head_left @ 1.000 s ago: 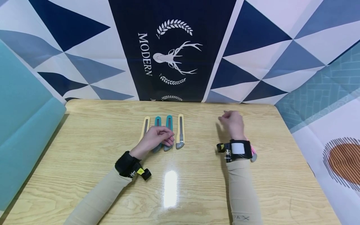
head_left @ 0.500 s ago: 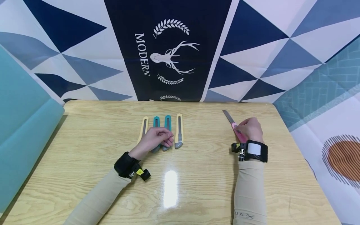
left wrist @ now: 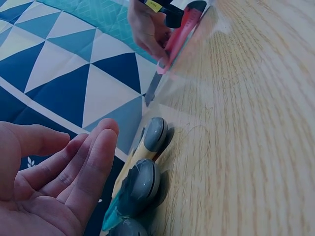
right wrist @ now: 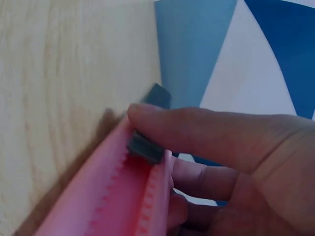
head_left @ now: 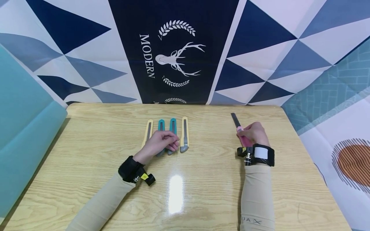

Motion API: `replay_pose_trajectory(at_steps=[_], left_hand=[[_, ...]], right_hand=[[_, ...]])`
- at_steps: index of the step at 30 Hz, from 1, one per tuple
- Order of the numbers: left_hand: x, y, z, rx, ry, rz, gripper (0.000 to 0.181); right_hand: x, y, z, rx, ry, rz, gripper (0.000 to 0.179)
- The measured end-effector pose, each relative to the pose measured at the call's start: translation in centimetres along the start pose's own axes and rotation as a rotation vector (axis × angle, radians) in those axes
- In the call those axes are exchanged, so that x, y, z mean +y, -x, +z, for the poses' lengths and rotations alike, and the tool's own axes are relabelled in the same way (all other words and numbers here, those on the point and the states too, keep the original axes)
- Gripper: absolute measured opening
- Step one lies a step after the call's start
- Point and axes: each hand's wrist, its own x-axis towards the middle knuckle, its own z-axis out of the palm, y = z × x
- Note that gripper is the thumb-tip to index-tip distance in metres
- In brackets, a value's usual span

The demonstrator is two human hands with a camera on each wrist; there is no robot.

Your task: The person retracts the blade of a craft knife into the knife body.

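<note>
My right hand pinches a pink utility knife at the right of the table. Its long blade sticks out, pointing away from me. In the right wrist view the thumb lies across the dark slider, between the toothed edges of the handle. My left hand hovers over the other utility knives with loosely curled fingers and holds nothing. Two teal knives are partly hidden beneath it, a yellow knife is on its left, and another yellow knife is just past its fingertips.
The light wooden table reaches back to a patterned wall cloth. A teal panel borders the left side, and a printed cloth hangs beyond the right edge.
My right hand has drawn back and to the right, from near the blade's tip to the pink handle. The blade has since turned slightly and looks darker. My left hand stays put.
</note>
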Motion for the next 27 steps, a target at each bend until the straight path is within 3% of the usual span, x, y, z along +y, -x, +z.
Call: replay_pose_trajectory(at_steps=[4, 9, 12, 15, 19, 27], left_hand=[[0.0, 0.0, 0.0, -0.004, 0.009, 0.006, 0.021], [0.0, 0.0, 0.0, -0.016, 0.025, 0.001, 0.022], [0.0, 0.0, -0.1, -0.027, 0.033, 0.003, 0.022], [0.0, 0.1, 0.0, -0.036, 0.032, 0.003, 0.022], [0.1, 0.2, 0.3, -0.035, 0.044, -0.002, 0.020], [0.5, 0.6, 0.9, -0.052, -0.027, 0.021, 0.028]], right_hand=[[-0.6, 0.4, -0.2, -0.005, -0.028, -0.065, 0.041], [-2.1, 1.0, -0.3, 0.001, -0.088, -0.237, 0.035], [-3.3, 1.3, 0.0, 0.011, -0.198, -0.332, 0.032], [-4.6, 1.5, 0.7, 0.009, -0.376, -0.434, 0.029], [-6.3, 1.6, 1.9, -0.056, -0.579, -0.562, 0.024], [-9.6, 3.1, 3.8, -0.147, -0.708, -0.666, 0.024]])
